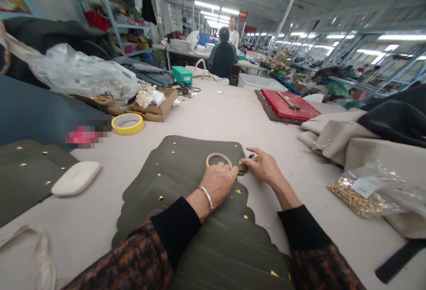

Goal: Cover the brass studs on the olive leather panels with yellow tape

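From my remote post I see the tape over the far part of the olive panels, left hand grasping its near rim. Right hand curls at the panel edge by a yellow tab; cannot tell whether it grips the dark object. Tape: probably light, stiff; I'd hold the rim. Panels: likely bendy, smooth; I'd take edges.
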